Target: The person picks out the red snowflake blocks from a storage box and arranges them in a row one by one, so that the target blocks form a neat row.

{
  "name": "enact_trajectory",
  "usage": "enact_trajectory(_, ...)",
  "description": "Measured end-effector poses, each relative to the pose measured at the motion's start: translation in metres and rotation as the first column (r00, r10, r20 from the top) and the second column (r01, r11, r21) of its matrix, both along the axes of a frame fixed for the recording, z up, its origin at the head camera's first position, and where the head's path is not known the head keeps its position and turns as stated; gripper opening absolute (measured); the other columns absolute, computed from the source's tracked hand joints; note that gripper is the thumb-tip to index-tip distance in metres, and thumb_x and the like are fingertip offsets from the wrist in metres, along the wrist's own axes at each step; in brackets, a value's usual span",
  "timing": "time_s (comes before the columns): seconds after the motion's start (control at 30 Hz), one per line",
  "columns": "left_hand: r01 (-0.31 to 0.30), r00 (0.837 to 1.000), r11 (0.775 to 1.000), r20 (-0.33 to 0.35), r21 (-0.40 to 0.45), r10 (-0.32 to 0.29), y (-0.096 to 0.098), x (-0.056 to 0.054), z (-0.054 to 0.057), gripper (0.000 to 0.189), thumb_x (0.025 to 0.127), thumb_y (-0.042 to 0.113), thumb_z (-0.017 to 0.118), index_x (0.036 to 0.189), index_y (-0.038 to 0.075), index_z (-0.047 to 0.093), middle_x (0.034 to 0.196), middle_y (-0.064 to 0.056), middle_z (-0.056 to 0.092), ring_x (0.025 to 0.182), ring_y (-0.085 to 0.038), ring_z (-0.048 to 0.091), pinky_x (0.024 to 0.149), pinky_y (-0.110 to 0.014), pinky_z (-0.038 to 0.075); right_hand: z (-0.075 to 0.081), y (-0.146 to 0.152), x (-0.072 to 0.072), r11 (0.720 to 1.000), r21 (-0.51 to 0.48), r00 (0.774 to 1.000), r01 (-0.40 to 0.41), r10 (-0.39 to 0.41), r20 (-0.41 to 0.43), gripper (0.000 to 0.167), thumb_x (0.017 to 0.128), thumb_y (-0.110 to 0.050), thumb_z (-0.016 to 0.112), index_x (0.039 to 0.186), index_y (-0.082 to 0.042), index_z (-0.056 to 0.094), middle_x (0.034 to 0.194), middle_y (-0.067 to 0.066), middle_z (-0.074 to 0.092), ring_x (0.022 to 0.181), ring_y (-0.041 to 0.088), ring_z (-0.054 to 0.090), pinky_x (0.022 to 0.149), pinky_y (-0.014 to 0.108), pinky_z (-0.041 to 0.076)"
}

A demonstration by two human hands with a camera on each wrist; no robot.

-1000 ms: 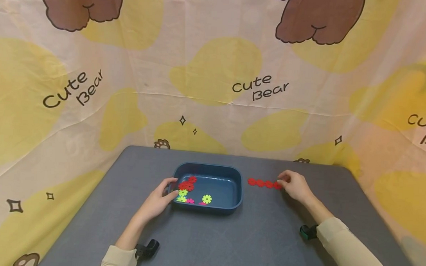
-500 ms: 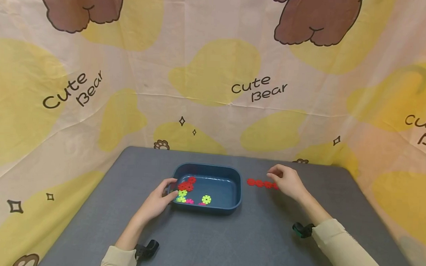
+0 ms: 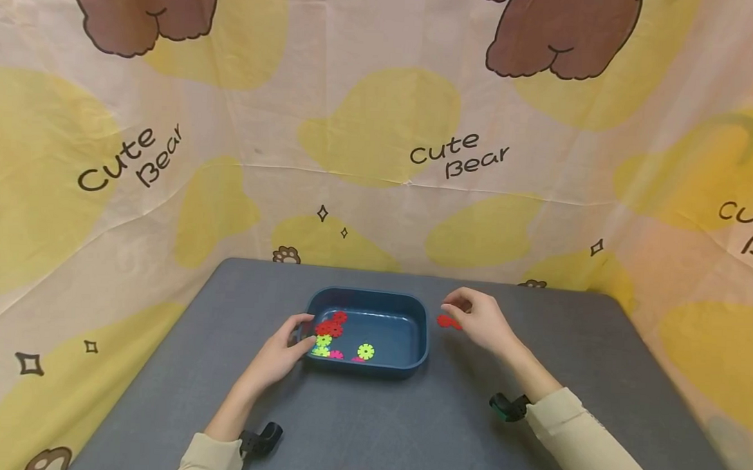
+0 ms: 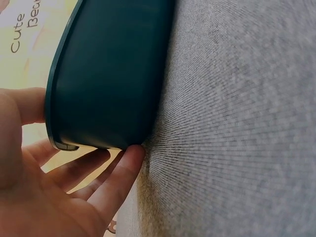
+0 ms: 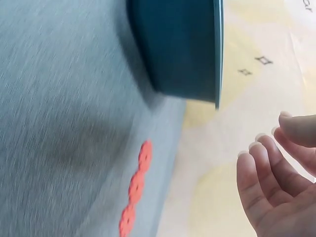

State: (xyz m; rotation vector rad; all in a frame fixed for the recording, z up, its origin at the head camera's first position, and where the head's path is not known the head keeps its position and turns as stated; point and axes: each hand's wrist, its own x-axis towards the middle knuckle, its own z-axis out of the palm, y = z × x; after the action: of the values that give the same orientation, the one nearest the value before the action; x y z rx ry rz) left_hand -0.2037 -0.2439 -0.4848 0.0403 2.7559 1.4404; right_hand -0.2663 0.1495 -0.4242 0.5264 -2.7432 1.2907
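Note:
My left hand (image 3: pixel 279 352) grips the left end of a dark blue plastic bin (image 3: pixel 390 332). In the left wrist view its thumb is on the rim and its fingers spread over the end wall (image 4: pixel 108 98). Inside the bin lie several notched plastic discs: red ones (image 3: pixel 329 328), yellow-green ones (image 3: pixel 365 351) and bits of pink. On the table right of the bin, a row of joined red discs (image 5: pixel 136 187) lies flat. Above that row is my right hand (image 3: pixel 482 323), holding nothing, fingers loosely bent; in the head view it hides most of the row.
A grey table (image 3: pixel 370 428) carries the bin. Behind and beside it hangs a cloth backdrop (image 3: pixel 380 124) with bear prints and lettering. Dark camera straps (image 3: pixel 260 440) sit on both wrists.
My right hand has moved left from the right end of the red disc row, passing above it towards the bin. The row, the bin and my left hand stay where they were.

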Motion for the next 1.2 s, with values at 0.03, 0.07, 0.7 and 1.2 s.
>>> enact_trajectory(0.03, 0.003, 1.000, 1.000, -0.002, -0.001, -0.003, 0.000, 0.000, 0.000, 0.050, 0.102, 0.029, 0.061, 0.148, 0.017, 0.046, 0.157, -0.021, 0.039, 0.139, -0.050, 0.041, 0.106, -0.067, 0.037, 0.000, -0.004, 0.001, 1.000, -0.005, 1.000, -0.004, 0.004, -0.001, 0.014, 0.096, -0.020, 0.072, 0.107, -0.011, 0.072, 0.093, 0.003, 0.072, 0.081, 0.021, 0.065, 0.070, 0.037, 0.052)
enact_trajectory(0.07, 0.006, 1.000, 1.000, -0.005, -0.001, -0.006, 0.000, 0.001, 0.000, 0.050, 0.102, 0.030, 0.061, 0.148, 0.017, 0.046, 0.157, -0.022, 0.039, 0.139, -0.050, 0.041, 0.106, -0.067, 0.037, 0.000, -0.007, 0.001, 1.000, -0.010, 1.000, -0.005, 0.005, -0.001, 0.014, 0.096, -0.021, 0.072, 0.106, -0.011, 0.072, 0.092, 0.002, 0.072, 0.080, 0.021, 0.066, 0.069, 0.037, 0.052)
enact_trajectory(0.7, -0.008, 1.000, 1.000, -0.010, -0.001, 0.008, 0.001, -0.002, -0.002, 0.053, 0.101, 0.030, 0.064, 0.149, 0.017, 0.046, 0.157, -0.022, 0.040, 0.136, -0.052, 0.045, 0.104, -0.067, 0.040, -0.002, -0.065, 0.003, 0.995, -0.028, 0.993, -0.097, 0.095, -0.069, 0.011, 0.095, -0.017, 0.074, 0.105, -0.012, 0.073, 0.095, -0.003, 0.070, 0.081, 0.013, 0.063, 0.071, 0.034, 0.054)
enact_trajectory(1.2, -0.010, 1.000, 1.000, -0.025, -0.002, 0.009, 0.000, -0.002, -0.002, 0.053, 0.100, 0.030, 0.064, 0.149, 0.016, 0.047, 0.156, -0.020, 0.042, 0.135, -0.050, 0.046, 0.104, -0.066, 0.040, -0.002, -0.106, 0.004, 0.982, -0.036, 0.983, -0.185, 0.184, -0.022, 0.015, 0.096, -0.017, 0.073, 0.107, -0.008, 0.073, 0.095, -0.003, 0.070, 0.081, 0.012, 0.062, 0.072, 0.031, 0.054)
